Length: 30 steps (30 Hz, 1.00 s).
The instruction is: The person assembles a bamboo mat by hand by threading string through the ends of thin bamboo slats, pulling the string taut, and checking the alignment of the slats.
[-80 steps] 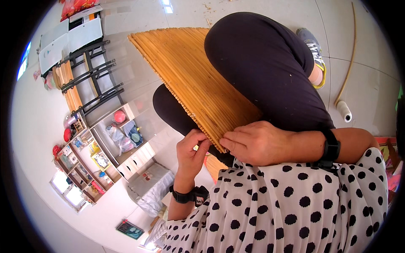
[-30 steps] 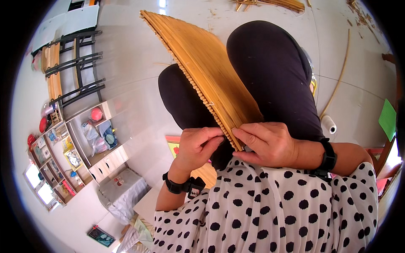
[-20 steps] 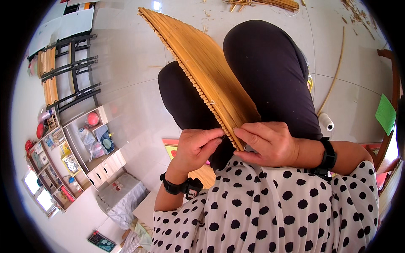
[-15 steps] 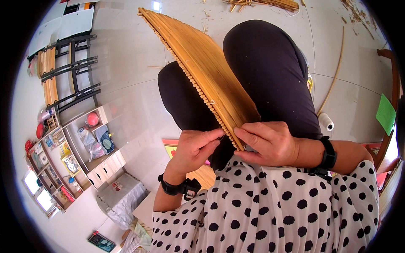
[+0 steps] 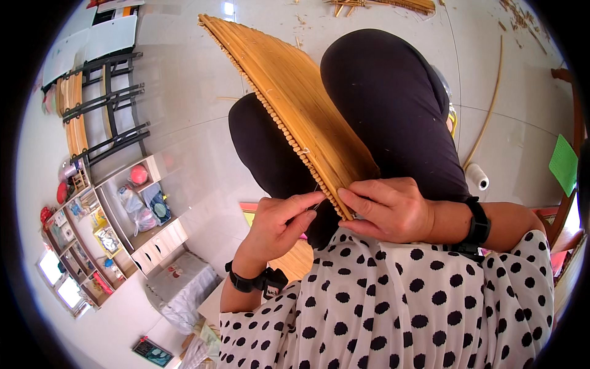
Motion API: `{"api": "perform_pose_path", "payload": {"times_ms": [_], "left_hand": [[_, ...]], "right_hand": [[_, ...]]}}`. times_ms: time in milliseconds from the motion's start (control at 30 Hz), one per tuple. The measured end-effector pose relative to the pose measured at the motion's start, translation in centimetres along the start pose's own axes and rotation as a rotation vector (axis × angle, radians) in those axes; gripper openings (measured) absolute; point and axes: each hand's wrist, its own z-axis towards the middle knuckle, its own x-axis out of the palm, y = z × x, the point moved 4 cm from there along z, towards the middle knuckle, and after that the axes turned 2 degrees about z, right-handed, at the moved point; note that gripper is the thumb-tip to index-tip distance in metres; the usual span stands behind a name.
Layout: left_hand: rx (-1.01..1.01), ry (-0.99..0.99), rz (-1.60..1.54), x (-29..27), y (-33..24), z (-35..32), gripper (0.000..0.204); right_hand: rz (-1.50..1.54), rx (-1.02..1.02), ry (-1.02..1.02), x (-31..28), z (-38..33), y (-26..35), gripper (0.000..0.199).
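Observation:
A long mat of straw-coloured stalks (image 5: 301, 92) slants across my lap, its far end high at the left and its near corner by my waist. The round cut ends of the stalks line its left edge. My right hand (image 5: 390, 208) grips the near corner between thumb and fingers. Beside that edge, my left hand (image 5: 276, 224) pinches a fine line, a needle or thread; I cannot tell which. A small white knot of thread (image 5: 305, 150) shows on the mat a little farther up.
A white spool (image 5: 477, 177) and a long bent stalk (image 5: 491, 104) lie on the tiled floor to the right. Loose stalks (image 5: 344, 6) and scraps (image 5: 525, 21) are scattered at the far side. Shelves (image 5: 86, 240) and a folded black frame (image 5: 107, 104) stand at the left.
My left hand has drawn slightly down and left from the mat's edge, and the fine line at its fingertips shows more clearly. The right hand keeps its grip.

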Motion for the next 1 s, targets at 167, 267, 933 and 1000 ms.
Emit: {"api": "perform_pose_path", "payload": {"times_ms": [167,267,933,1000], "left_hand": [[-0.014,-0.058,0.009,0.4,0.1,0.0,0.027],[0.01,-0.103,-0.015,0.6,0.6,0.2,0.025],[-0.176,-0.217,-0.053,1.3,0.1,0.4,0.009],[-0.225,-0.21,-0.036,1.2,-0.3,0.1,0.007]], "right_hand": [[0.01,0.003,0.002,0.0,0.1,-0.1,0.047],[0.014,-0.001,0.001,0.1,0.1,-0.2,0.046],[0.012,-0.003,0.011,0.1,0.0,-0.1,0.046],[0.02,0.036,0.014,0.0,0.2,-0.1,0.047]]}}
